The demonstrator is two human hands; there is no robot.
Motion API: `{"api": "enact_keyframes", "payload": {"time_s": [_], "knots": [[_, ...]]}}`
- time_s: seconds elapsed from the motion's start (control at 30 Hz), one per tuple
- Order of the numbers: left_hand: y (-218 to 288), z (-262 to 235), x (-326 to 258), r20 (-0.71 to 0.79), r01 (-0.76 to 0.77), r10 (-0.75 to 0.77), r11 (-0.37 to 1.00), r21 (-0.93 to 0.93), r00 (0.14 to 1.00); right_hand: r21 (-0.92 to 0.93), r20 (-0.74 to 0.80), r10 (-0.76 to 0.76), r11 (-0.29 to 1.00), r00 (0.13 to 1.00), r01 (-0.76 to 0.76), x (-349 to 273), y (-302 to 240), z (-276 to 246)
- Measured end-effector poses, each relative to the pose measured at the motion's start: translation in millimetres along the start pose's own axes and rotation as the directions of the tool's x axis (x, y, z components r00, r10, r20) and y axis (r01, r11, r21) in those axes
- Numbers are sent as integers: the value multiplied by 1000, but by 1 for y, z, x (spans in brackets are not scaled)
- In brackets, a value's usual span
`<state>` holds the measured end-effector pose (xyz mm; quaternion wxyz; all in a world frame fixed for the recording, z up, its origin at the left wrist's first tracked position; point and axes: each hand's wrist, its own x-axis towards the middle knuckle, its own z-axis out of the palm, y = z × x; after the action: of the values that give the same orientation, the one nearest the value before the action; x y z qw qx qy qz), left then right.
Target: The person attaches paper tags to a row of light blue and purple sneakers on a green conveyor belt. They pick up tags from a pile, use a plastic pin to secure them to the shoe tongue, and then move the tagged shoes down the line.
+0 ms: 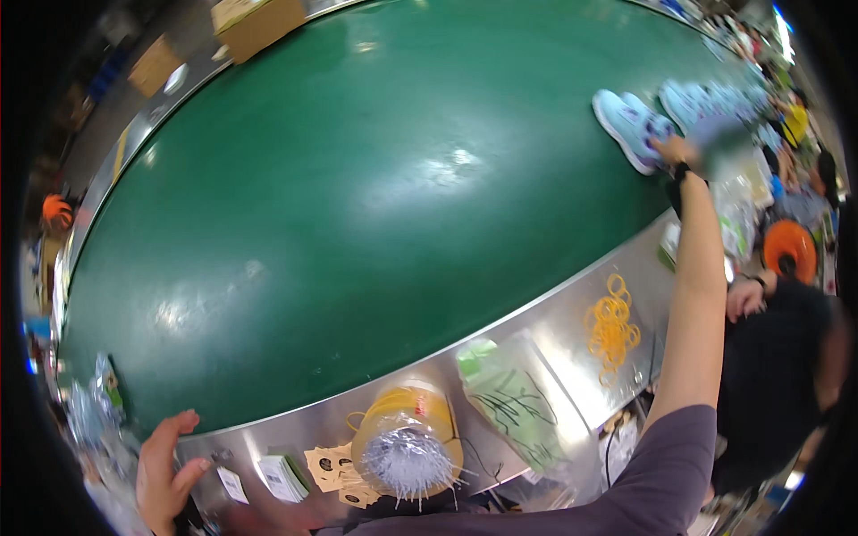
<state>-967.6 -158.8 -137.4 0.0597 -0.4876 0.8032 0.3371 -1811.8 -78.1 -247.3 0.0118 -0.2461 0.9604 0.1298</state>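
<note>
My right arm stretches far out over the green conveyor belt (375, 179). At its end my right hand (677, 152) has its fingers closed on the near end of a light-blue sneaker (660, 134) with purple accents. A second light-blue sneaker (623, 129) with a white sole lies against it, forming a pair. My left hand (163, 473) is at the lower left by the belt's near edge, thumb and fingers apart, holding nothing. Close to it on the metal ledge are a small white card (232, 485) and a stack of white labels (281, 478).
More light-blue sneakers (706, 103) stand farther right on the belt. Along the metal ledge are tan paper tags (332, 466), a yellow tub (413, 406) bristling with silvery ties, a clear plastic bag (514, 402) and orange rubber bands (612, 326). A person in black (773, 375) is close at right.
</note>
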Motion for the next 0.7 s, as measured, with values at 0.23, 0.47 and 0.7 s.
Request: {"api": "enact_keyframes", "payload": {"time_s": [0.23, 0.47, 0.7], "knots": [[-25, -3, -16, -218, 23, -88, 959, -282, 972, 14, -81, -268, 963, 960, 270, -26, -42, -14], [-30, -40, -72, -387, -287, 179, 927, -241, 905, 404, 148, -804, 581, 576, 707, -210, -209, -55], [-7, -94, -88, -523, -705, 476, 530, -471, 707, 705, -159, -778, 341, 608, 621, -347, -161, -196]]}}
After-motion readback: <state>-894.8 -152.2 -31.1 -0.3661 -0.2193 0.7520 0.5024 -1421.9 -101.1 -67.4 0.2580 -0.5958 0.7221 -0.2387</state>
